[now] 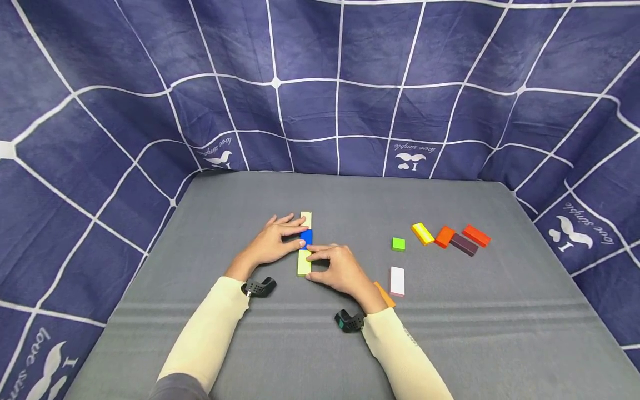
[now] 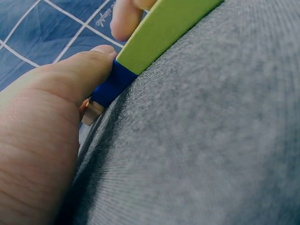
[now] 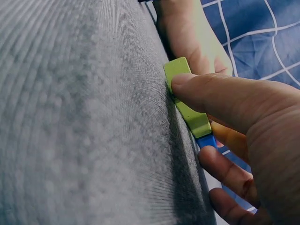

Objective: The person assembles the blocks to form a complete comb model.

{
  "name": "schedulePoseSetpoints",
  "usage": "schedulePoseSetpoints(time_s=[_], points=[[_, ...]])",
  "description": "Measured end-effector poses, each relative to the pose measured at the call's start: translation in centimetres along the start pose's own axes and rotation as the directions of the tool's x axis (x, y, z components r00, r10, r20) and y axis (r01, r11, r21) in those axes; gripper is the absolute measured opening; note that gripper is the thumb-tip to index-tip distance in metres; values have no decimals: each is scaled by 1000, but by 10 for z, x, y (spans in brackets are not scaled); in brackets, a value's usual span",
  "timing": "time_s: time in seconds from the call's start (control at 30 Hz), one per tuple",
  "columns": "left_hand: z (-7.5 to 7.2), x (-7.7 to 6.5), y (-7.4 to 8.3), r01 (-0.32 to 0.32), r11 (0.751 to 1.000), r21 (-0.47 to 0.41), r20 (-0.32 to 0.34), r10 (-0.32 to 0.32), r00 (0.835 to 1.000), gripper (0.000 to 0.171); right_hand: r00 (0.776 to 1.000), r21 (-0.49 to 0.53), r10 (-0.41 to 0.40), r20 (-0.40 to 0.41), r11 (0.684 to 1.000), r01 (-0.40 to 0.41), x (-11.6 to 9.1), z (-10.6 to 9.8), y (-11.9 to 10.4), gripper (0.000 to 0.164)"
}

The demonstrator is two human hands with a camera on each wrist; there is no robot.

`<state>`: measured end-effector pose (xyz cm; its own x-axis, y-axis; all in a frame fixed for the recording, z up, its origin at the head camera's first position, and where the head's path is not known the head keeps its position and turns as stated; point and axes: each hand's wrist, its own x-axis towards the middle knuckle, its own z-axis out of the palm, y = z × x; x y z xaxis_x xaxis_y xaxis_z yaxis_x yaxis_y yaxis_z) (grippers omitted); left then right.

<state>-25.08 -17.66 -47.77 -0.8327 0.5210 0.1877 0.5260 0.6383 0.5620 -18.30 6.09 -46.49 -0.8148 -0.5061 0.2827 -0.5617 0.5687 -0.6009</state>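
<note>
A row of blocks runs away from me in the head view: a pale yellow block at the far end, a blue block in the middle and a yellow-green block nearest. My left hand lies at the row's left side. Its thumb touches the blue block, and its fairly straight fingers reach to the pale yellow one. From the right, my right hand holds the yellow-green block, thumb by its near end and forefinger farther along. Part of each block is hidden by fingers.
To the right lie a small green block, a yellow block, an orange-red block, a dark purple block, a red block and a white block. My right wrist partly covers an orange block.
</note>
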Motion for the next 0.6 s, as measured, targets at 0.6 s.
schedulePoseSetpoints(time_s=[0.6], points=[[2, 0, -1, -14, 1000, 7, -16, 14, 1000, 52, 1000, -175, 6, 13, 985, -4, -6, -1, -8, 40]])
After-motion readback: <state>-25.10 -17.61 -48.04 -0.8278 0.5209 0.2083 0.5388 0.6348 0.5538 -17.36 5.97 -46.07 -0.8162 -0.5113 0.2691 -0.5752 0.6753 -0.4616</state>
